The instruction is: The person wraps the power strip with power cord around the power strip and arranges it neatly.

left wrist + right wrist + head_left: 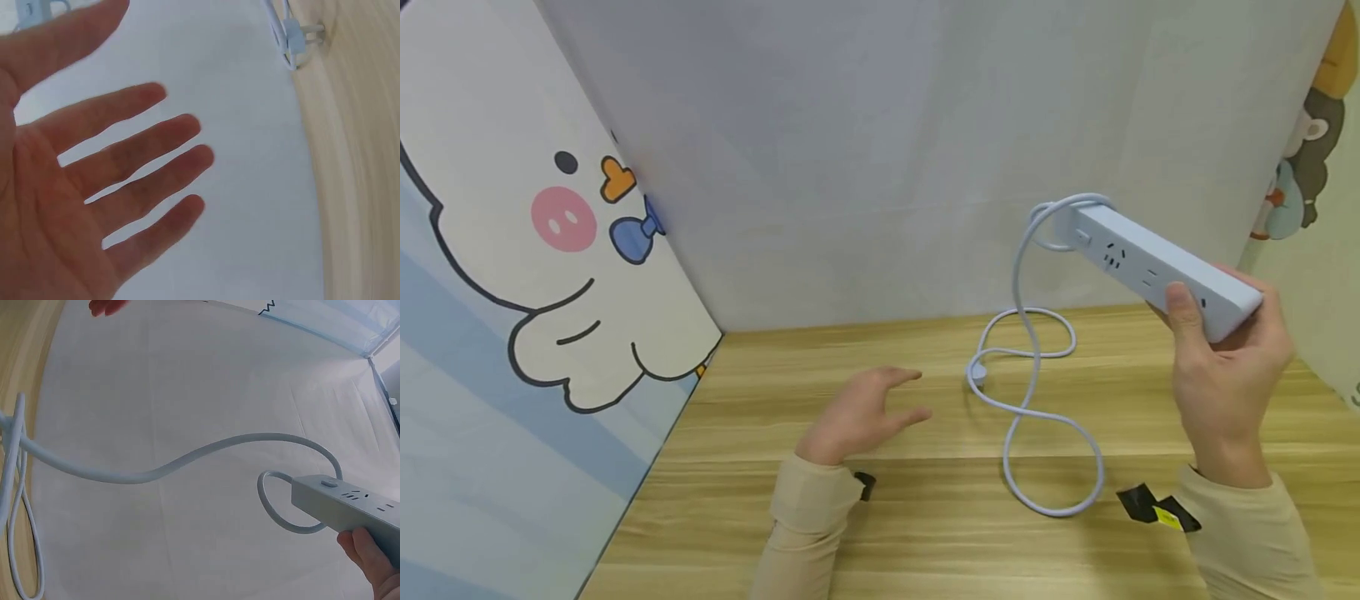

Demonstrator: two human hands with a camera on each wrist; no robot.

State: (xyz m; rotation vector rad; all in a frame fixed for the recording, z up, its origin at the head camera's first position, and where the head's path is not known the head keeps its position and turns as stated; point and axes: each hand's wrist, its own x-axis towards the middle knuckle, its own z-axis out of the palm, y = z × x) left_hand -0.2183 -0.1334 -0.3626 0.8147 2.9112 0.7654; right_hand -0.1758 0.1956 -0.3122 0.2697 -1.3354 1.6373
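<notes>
A white power strip (1157,262) is raised at the right of the head view, tilted, its sockets facing the camera. My right hand (1228,375) grips its near end, thumb across the socket face. From the far end its white cord (1034,350) loops round and drops to the table in loose curves. The plug (977,373) lies on the table among these loops; its prongs show in the left wrist view. My left hand (861,414) hovers left of the plug, fingers spread and straight, palm bare in the left wrist view (69,181).
The wood-grain table (737,517) meets a pale cloth wall (850,167) at the back. A panel printed with a cartoon duck (565,217) slants along the left. Another printed panel (1307,275) stands at the right. Black tape pieces (1138,502) show by the right sleeve.
</notes>
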